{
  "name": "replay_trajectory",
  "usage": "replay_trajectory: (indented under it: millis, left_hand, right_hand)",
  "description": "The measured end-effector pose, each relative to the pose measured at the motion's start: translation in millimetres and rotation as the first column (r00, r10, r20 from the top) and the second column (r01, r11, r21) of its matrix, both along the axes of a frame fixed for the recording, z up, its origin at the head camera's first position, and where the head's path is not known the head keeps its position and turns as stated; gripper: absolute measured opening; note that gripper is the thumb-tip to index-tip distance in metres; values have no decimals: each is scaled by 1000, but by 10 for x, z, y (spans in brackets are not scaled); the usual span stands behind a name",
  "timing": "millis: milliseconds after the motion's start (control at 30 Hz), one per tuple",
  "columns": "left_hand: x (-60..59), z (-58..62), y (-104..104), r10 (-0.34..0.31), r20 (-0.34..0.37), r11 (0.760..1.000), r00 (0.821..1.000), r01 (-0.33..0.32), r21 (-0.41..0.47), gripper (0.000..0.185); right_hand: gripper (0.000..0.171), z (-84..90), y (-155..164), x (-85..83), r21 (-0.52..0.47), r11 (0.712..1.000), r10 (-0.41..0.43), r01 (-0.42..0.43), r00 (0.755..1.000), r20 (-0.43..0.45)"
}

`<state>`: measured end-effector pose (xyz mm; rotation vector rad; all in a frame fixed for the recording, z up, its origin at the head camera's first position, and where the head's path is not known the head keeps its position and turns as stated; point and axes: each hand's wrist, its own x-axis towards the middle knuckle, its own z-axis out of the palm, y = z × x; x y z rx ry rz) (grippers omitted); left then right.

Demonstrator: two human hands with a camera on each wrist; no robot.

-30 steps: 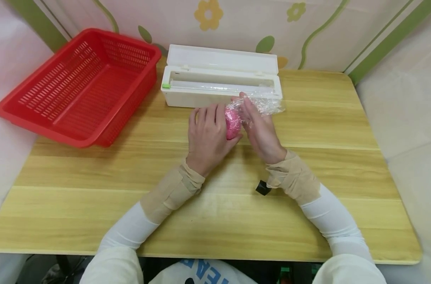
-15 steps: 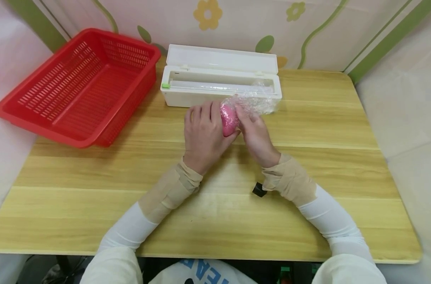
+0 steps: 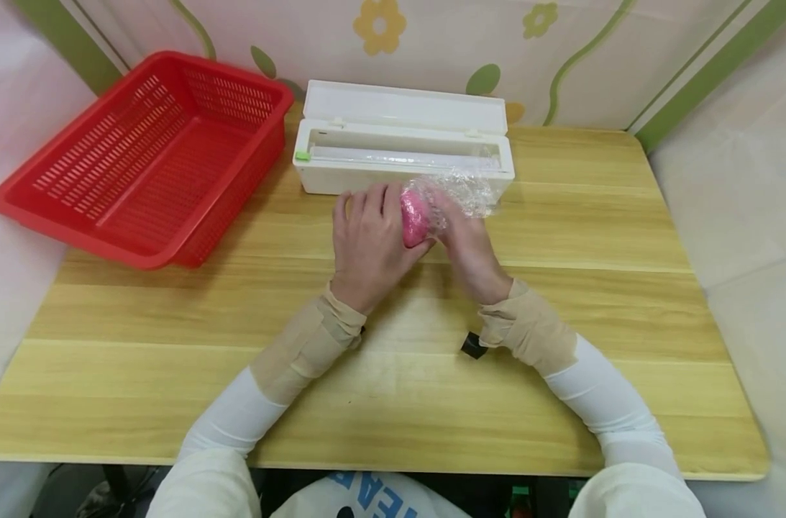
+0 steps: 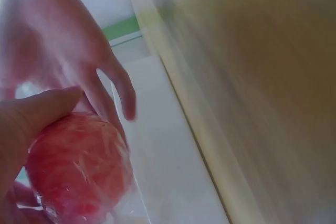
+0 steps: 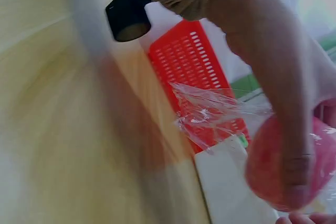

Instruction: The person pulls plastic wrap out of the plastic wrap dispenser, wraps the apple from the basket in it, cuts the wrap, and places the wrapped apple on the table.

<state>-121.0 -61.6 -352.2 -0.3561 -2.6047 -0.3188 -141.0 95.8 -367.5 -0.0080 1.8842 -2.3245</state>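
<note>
My left hand [image 3: 369,241] grips a round pink object [image 3: 415,217] wrapped in cling film, with the thumb across its near side. It shows as a shiny ball [image 4: 79,166] in the left wrist view; the film hides what kind of thing it is. My right hand [image 3: 469,248] is against the ball's right side, under a loose crumpled tail of cling film [image 3: 469,193]. In the left wrist view the right hand's fingers [image 4: 125,93] are extended and slightly spread beside the ball. Both hands are just in front of the white cling film dispenser [image 3: 367,181].
The dispenser's lid [image 3: 405,108] stands raised, with a film roll [image 3: 380,155] inside. A red plastic basket [image 3: 231,187] stands at the back left of the wooden table [image 3: 393,403]. A flowered curtain [image 3: 444,43] rises behind. A small black camera [image 3: 474,345] hangs at the right wrist.
Both hands and the wrapped ball have shifted slightly left. The right hand has moved in closer to the ball, and the loose film tail has shifted left with it.
</note>
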Motion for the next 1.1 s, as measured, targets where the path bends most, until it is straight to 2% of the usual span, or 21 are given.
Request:
replay_trajectory:
  millis: [100,200,333,433,533,600,667,800,833,933,1100]
  left_hand:
    - [-30,22,-56,2,44,1000,999,-2,-16,84]
    - [-75,63,-128,5,75,1000,997,-3,-30,85]
    - [-114,91,-205,-19,54,999,998,22,-46,83]
    - [-114,81,-203,-43,38,996,998,46,-75,82]
    - [-98,63,-171,-67,63,991,996,74,-109,82]
    - [-87,56,-156,-82,93,987,992,94,-129,83]
    - [-81,50,-153,-97,132,981,986,117,-153,83]
    - [-80,45,-161,-145,242,966,959,190,-175,85]
    - [-80,42,-164,-158,269,963,950,209,-172,86]
    - [-88,28,-173,-188,334,958,924,248,-147,90]
    - [-119,-28,-197,-227,384,951,895,288,-110,91]
  right_hand:
    - [52,65,104,-78,-85,993,-80,79,997,-5]
    - [57,128,278,-197,-78,989,-121,122,992,25]
    - [65,139,480,-324,123,989,-94,86,994,64]
    - [59,125,501,-361,289,953,-93,87,996,5]
    - [49,109,469,-367,382,917,-91,117,992,-85]
    - [44,85,470,-376,447,882,-81,149,983,-167]
    - [38,57,476,-392,519,830,-73,202,963,-259]
    - [31,21,498,-428,652,687,-61,321,919,-389]
    - [31,20,504,-432,668,665,-55,334,914,-402]
    - [31,26,518,-427,699,628,-35,343,909,-415]
    - [33,35,535,-407,729,574,15,373,885,-465]
